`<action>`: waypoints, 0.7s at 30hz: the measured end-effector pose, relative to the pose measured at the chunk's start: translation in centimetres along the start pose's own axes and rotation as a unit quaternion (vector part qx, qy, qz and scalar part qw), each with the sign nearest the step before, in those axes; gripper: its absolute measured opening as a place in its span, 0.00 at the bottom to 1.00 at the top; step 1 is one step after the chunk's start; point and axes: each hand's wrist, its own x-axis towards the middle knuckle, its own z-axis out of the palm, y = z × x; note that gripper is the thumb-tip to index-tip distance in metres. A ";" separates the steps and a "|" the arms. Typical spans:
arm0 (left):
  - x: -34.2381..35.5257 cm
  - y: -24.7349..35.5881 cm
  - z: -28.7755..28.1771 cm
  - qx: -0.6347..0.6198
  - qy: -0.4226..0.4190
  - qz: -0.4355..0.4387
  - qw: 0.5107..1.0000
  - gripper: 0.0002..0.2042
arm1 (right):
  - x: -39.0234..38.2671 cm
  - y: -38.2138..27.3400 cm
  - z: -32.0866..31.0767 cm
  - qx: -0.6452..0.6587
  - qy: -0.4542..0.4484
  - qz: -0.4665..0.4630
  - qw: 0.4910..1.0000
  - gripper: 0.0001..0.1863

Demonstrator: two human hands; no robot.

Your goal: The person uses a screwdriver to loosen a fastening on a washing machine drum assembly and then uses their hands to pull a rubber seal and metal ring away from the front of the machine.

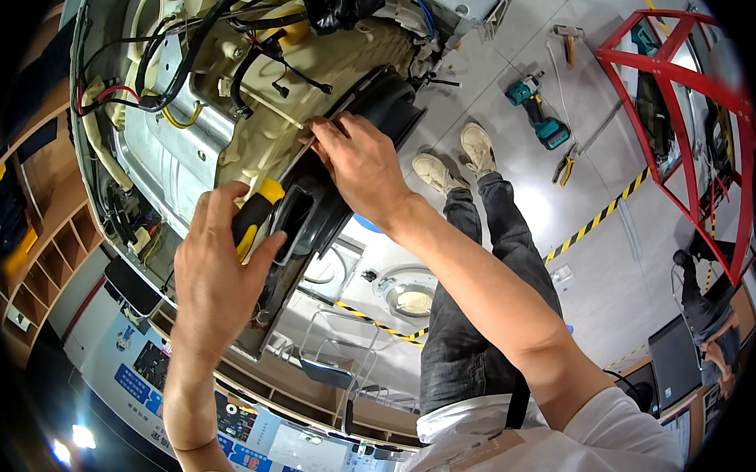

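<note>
Two hands at work, left hand point(219, 272) grip around screwdriver point(255, 218)
</note>
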 end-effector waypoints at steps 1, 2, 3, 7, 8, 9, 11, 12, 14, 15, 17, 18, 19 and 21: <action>0.0 -0.4 0.5 -0.037 -0.003 -0.005 0.999 0.16 | 0.1 0.0 0.0 0.004 0.001 0.002 1.000 0.08; 0.1 -1.1 1.0 -0.074 -0.005 -0.013 0.997 0.16 | 0.0 -0.1 0.0 0.010 -0.001 0.008 1.000 0.07; 0.3 -1.6 1.1 -0.110 -0.008 -0.020 0.994 0.15 | -0.1 -0.3 -0.1 0.016 -0.004 0.014 1.000 0.07; 2.6 -5.2 -0.8 -0.519 -0.251 -0.281 0.767 0.10 | -0.1 -0.3 -0.1 0.006 -0.019 0.034 0.999 0.09; 2.4 -4.7 -0.4 -0.409 -0.211 -0.222 0.859 0.10 | 0.0 0.0 0.0 0.006 -0.010 0.029 1.000 0.09; 1.4 -3.3 0.0 -0.288 -0.163 -0.164 0.929 0.10 | -0.1 -0.1 0.0 0.013 -0.002 0.025 1.000 0.09; 0.1 -1.3 0.7 -0.098 -0.073 -0.065 0.990 0.10 | -0.1 -0.2 -0.1 0.021 -0.010 0.028 0.999 0.10; -0.3 -0.5 1.0 -0.037 -0.033 -0.029 0.998 0.11 | -0.1 -0.1 -0.3 0.023 -0.026 0.036 0.999 0.10; 0.0 -0.6 0.9 -0.098 -0.061 -0.064 0.991 0.11 | 0.0 -0.1 -0.5 0.026 -0.033 0.042 0.998 0.10; 0.6 -1.6 0.3 -0.217 -0.126 -0.136 0.958 0.11 | -0.1 -0.3 -0.5 0.029 -0.028 0.038 0.998 0.10; 2.0 -3.5 -0.5 -0.439 -0.246 -0.266 0.822 0.12 | -0.2 -0.3 -0.4 0.028 -0.029 0.038 0.998 0.11; 2.5 -3.9 -0.3 -0.491 -0.251 -0.254 0.794 0.16 | -0.2 -0.1 -0.4 0.023 -0.035 0.042 0.998 0.11; 2.4 -3.5 -0.1 -0.435 -0.233 -0.243 0.835 0.15 | -0.2 0.0 -0.3 0.018 -0.042 0.046 0.998 0.11; 1.8 -2.2 -0.2 -0.312 -0.189 -0.220 0.904 0.13 | -0.2 0.1 0.0 0.017 -0.019 0.034 0.999 0.11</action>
